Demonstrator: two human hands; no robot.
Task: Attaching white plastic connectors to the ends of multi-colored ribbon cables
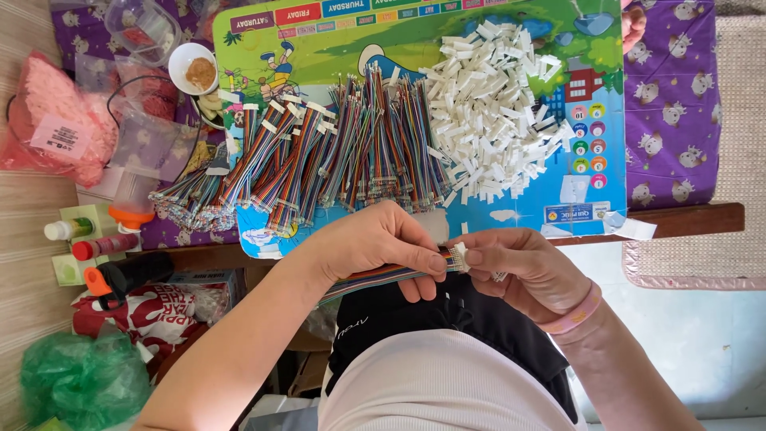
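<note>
My left hand (375,243) grips a flat rainbow ribbon cable (363,281) near its end, the cable trailing down-left along my forearm. My right hand (523,267), with a pink band at the wrist, pinches a small white connector (458,255) at the cable's tip. Both hands meet just below the table's front edge, over my lap. Above them on a colourful printed board (590,104) lie a wide row of ribbon cable bundles (319,156) and a heap of white connectors (491,112).
A purple patterned cloth (670,104) covers the table. At left stand a white bowl (193,70), a clear plastic tub (144,28), pink bagged material (48,120), small bottles (88,235), a green bag (80,379). Another person's hand (634,24) shows at top right.
</note>
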